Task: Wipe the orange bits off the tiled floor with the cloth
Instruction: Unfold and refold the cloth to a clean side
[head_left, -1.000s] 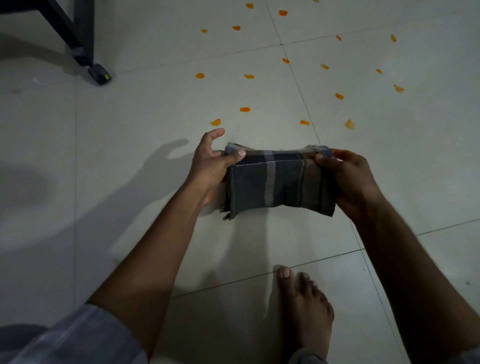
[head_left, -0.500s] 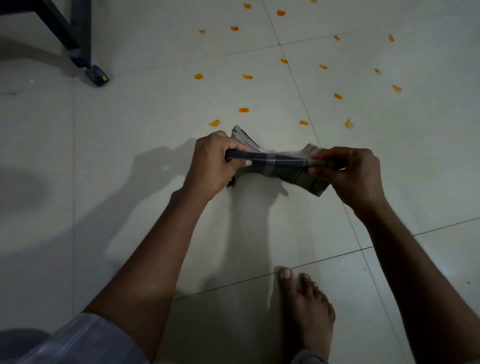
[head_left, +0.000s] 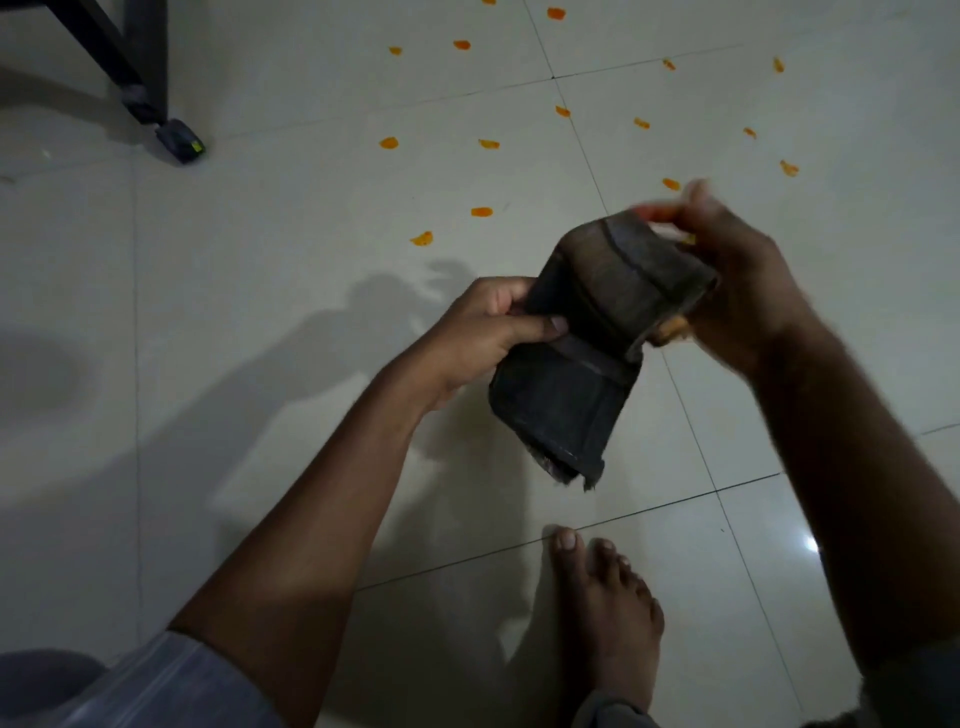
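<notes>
You've got the folded cloth (head_left: 587, 358) off the tiled floor (head_left: 291, 260): L hand (head_left: 483, 338) pinching its near half, R hand (head_left: 737, 291) gripping far end, blurred. Orange bits (head_left: 481, 211) lie beyond the cloth.

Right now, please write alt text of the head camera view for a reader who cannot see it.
Two bare hands, left hand and right hand, hold a folded dark cloth above a pale tiled floor. Small orange bits lie scattered on the tiles beyond the hands. A bare foot is below, and a dark furniture leg at upper left.
</notes>
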